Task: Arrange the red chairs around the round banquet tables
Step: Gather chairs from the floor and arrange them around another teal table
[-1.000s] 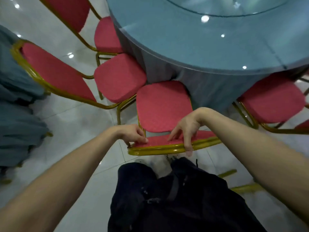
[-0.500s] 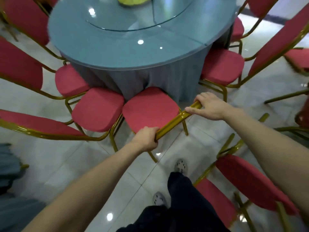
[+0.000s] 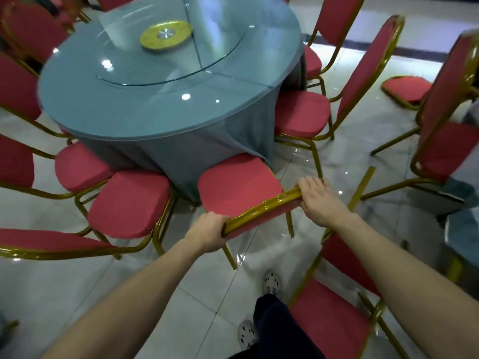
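Observation:
A red chair (image 3: 238, 185) with a gold frame stands in front of me, its seat pushed against the grey-blue cloth of the round table (image 3: 160, 99). My left hand (image 3: 210, 230) grips the left end of the chair's gold top rail. My right hand (image 3: 317, 200) grips the right end of the same rail. More red chairs ring the table: one (image 3: 129, 203) just left of mine, another (image 3: 77, 167) further left, and one (image 3: 300, 112) on the right side.
A glass turntable with a yellow disc (image 3: 167, 35) sits on the table. A loose red chair (image 3: 334, 314) stands by my right leg, others (image 3: 445, 130) at the right. A red seat cushion (image 3: 407, 89) lies on the tiled floor far right.
The view has pulled back and risen, so the whole table shows now. The held chair has shifted to the right along the table edge, opening a gap from its left neighbour. Both hands keep their grip.

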